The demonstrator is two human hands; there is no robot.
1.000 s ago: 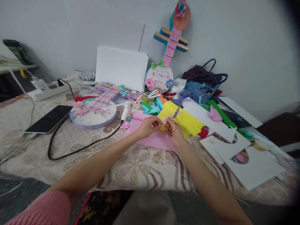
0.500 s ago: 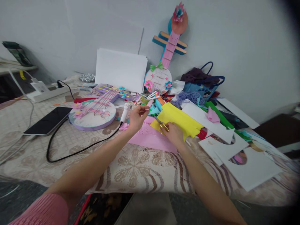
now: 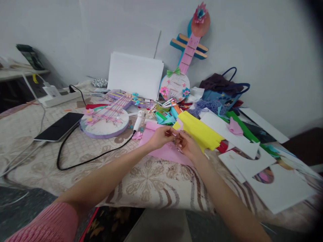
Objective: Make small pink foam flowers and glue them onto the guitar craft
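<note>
My left hand (image 3: 163, 137) and my right hand (image 3: 186, 144) meet fingertip to fingertip over a pink crepe paper sheet (image 3: 160, 153). A small pink paper strip (image 3: 180, 124) sticks up at the fingertips, and my left thumb and finger are pinched on it. The fingers of my right hand are curled round scissors (image 3: 179, 148), of which only a glint of metal shows below; the rest is hidden. Just beyond the hands lies a yellow paper sheet (image 3: 199, 129). A white glue gun (image 3: 137, 121) lies left of the pink sheet.
A round lute-like craft (image 3: 106, 122) with strings lies left, near a tablet (image 3: 59, 126) and a black cable (image 3: 96, 157). A decorated instrument model (image 3: 188, 55) leans on the wall. White card cut-outs (image 3: 285, 185), blue yarn (image 3: 205, 107) and a bag (image 3: 222, 97) are at right.
My hands have come together; the right hand with the scissors has turned and the left has moved right and down. A pink strip now shows at the fingertips. The view has shifted slightly.
</note>
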